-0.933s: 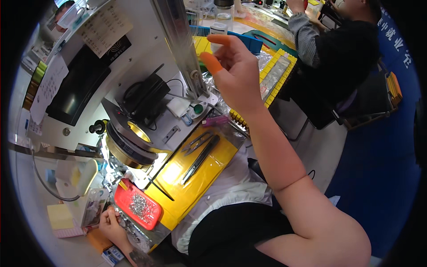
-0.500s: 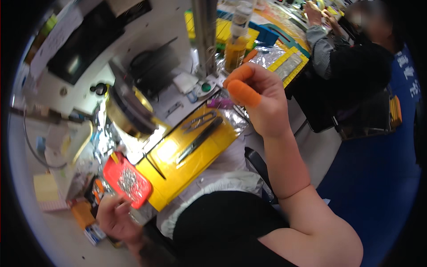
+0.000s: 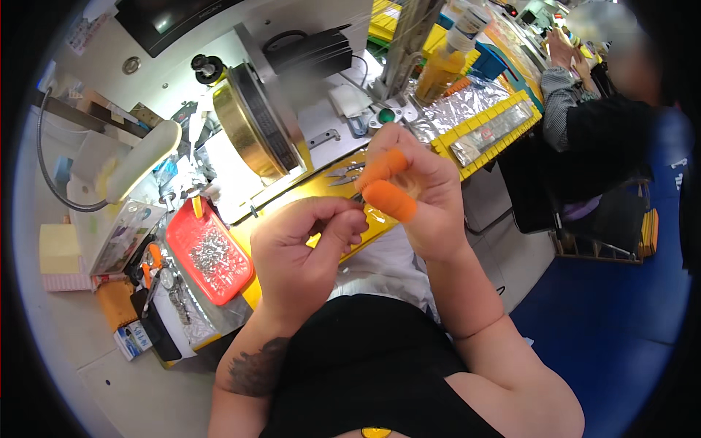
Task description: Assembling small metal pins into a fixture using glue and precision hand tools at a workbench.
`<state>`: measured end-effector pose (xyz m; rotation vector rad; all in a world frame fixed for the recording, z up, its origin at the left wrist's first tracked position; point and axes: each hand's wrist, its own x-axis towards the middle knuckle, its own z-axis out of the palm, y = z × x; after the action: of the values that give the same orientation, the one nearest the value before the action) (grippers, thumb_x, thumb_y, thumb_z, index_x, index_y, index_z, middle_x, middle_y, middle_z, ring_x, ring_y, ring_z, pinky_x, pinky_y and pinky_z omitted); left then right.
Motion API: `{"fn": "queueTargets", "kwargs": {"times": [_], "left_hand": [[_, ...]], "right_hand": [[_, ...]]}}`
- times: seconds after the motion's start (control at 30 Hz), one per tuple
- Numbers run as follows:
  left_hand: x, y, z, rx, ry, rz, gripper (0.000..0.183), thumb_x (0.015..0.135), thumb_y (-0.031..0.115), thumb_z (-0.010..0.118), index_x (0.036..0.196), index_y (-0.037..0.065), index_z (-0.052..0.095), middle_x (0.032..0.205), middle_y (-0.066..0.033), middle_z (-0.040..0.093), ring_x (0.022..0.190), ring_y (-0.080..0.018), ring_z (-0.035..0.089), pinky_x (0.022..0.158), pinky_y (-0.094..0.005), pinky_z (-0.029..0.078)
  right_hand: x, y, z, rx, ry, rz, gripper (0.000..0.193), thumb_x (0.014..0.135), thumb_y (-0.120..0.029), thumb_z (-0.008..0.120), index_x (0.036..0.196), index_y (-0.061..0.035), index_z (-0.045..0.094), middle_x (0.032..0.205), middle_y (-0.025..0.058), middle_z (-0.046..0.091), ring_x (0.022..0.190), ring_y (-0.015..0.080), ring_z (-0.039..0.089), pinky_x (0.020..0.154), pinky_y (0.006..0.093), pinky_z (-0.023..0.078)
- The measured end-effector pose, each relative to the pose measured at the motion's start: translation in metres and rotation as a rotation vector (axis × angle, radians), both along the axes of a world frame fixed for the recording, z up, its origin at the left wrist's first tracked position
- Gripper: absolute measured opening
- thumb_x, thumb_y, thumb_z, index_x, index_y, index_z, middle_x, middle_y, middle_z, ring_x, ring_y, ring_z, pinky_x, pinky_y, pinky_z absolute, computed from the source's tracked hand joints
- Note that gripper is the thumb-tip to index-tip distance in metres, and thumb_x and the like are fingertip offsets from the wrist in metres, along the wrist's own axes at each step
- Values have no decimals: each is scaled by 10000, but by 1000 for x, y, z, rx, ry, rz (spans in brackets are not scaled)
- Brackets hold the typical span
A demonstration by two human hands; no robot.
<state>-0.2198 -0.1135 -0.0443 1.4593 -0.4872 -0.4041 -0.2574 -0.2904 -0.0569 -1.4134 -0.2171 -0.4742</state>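
My left hand (image 3: 292,252) is closed in a pinch above the yellow work mat (image 3: 252,288). Facing it, my right hand (image 3: 431,201) wears orange finger covers (image 3: 391,200) on thumb and forefinger, which are pressed together. The fingertips of both hands meet around a small dark thing (image 3: 358,197), too tiny and too covered to name. Left of my left hand stands a red tray (image 3: 175,232) holding many small silvery pieces (image 3: 217,257). A grey scissor-like tool (image 3: 345,174) lies on the mat beyond my hands, partly hidden.
A gold-rimmed round machine (image 3: 237,131) stands behind the mat. Farther back are a metal post (image 3: 409,47), a bottle of yellow liquid (image 3: 440,73) and a yellow-edged tray (image 3: 504,135). A metal-band watch (image 3: 174,288) lies left. Another person (image 3: 602,124) works at right.
My left hand has come up and right from beside the red tray to meet my right hand. The right hand is slightly lower, and the view has shifted.
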Motion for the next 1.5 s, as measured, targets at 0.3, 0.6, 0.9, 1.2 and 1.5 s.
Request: {"fn": "queueTargets", "kwargs": {"times": [0.3, 0.6, 0.9, 1.2, 1.5], "left_hand": [[6, 72, -23, 257, -105, -46, 91, 916, -21, 625, 844, -40, 677, 741, -74, 701, 636, -95, 665, 582, -218, 536], [15, 102, -15, 477, -307, 49, 52, 839, -15, 679, 787, -18, 684, 664, -105, 661, 569, -180, 640, 545, -294, 481], [-4, 73, -8, 582, -484, -5, 65, 876, -26, 634, 816, -43, 618, 675, -98, 591, 605, -174, 584, 591, -298, 438], [-9, 79, 6, 599, -622, 158, 78, 892, -16, 636, 821, -41, 615, 637, -69, 549, 564, -145, 523, 552, -298, 398], [12, 59, 13, 525, -608, 158, 64, 801, -34, 723, 832, 8, 687, 701, -96, 655, 591, -206, 606, 582, -298, 456]], "right_hand": [[-62, -96, 21, 741, -80, 43, 421, 982, -253, 578, 1310, -4, 487, 885, 64, 540, 971, 250, 590, 1123, 522, 370], [-204, -211, 6, -534, 1347, -688, 217, 926, -128, 658, 1124, -51, 701, 898, 50, 692, 799, 177, 680, 706, 323, 551], [-23, 43, 12, -626, -31, 204, 513, 798, -85, 761, 1241, -7, 514, 1095, 170, 610, 1066, 380, 604, 904, 456, 486], [-17, 55, -20, -531, 64, 136, 249, 846, -125, 722, 1058, -50, 615, 917, 131, 655, 844, 348, 660, 701, 445, 513], [27, -11, 2, -251, 245, -354, 64, 881, -52, 719, 915, 0, 704, 659, -42, 563, 597, 18, 448, 524, 217, 346]]}}
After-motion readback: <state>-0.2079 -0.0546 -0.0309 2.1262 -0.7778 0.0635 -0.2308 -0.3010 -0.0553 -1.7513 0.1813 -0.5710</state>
